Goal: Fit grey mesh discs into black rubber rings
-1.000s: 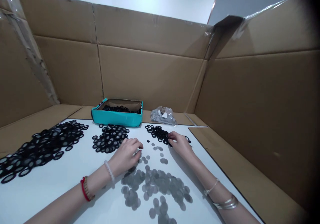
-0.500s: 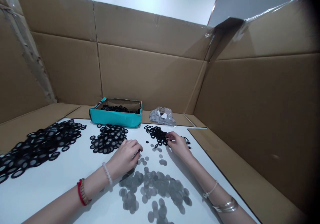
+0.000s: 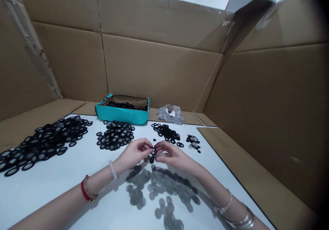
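- Head view, the hands: the left hand (image 3: 133,153) and the right hand (image 3: 172,155) meet in front of the body, fingertips pinched together on a small black ring (image 3: 154,151). Whether that ring has a grey centre is too small to tell.
- Just below the pinch, at 6 o'clock, a second black ring (image 3: 151,159) sits close to the fingers.
- Done, as far as it shows: black rings with grey centres lie in a wide heap (image 3: 43,142) at 9 o'clock and a smaller heap (image 3: 115,136) at 11 o'clock, on the white tabletop (image 3: 51,197).
- A small cluster of grey-centred rings (image 3: 193,142) lies at 2 o'clock.
- Left, it seems: bare black rings (image 3: 166,132) lie at 1 o'clock, and many loose grey discs (image 3: 161,189) spread at 6 o'clock.
- More black rings fill the bottom of a teal box (image 3: 122,117) at 12 o'clock, and a clear bag of grey discs (image 3: 171,114) lies at 1 o'clock, both beyond the tabletop's far edge.
- Cardboard walls (image 3: 159,69) stand around the far side.
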Motion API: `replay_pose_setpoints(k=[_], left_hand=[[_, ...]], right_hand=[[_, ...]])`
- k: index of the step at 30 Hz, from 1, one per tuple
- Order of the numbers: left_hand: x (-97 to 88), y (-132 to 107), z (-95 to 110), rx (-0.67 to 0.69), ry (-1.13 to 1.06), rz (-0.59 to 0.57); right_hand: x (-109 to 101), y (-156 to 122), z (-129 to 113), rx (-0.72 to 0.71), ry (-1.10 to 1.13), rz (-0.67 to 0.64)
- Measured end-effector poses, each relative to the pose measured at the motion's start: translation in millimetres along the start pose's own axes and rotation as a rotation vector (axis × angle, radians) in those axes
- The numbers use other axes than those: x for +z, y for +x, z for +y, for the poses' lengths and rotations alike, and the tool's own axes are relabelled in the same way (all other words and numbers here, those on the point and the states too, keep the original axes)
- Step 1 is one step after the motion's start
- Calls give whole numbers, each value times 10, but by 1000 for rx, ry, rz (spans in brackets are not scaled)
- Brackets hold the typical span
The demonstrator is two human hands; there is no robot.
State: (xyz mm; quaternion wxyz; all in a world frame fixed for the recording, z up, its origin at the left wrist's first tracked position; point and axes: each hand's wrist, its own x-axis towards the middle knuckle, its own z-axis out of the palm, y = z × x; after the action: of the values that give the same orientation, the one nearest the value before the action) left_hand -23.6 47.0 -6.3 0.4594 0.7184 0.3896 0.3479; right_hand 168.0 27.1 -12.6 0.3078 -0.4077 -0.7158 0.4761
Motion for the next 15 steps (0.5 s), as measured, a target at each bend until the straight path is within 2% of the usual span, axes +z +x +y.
replay_pose_setpoints(k=[2, 5, 11, 15], left_hand=[[-44, 37, -29, -21, -21, 42], [-91, 86, -108, -36, -58, 80], [-86, 120, -184, -46, -111, 74], [-86, 99, -138, -72, -133, 69]], right_hand=[[-53, -80, -62, -6, -306, -140], [-88, -143, -77, 3, -520, -245], [-9, -97, 38, 21, -392, -244], [11, -66, 49, 0, -267, -166]])
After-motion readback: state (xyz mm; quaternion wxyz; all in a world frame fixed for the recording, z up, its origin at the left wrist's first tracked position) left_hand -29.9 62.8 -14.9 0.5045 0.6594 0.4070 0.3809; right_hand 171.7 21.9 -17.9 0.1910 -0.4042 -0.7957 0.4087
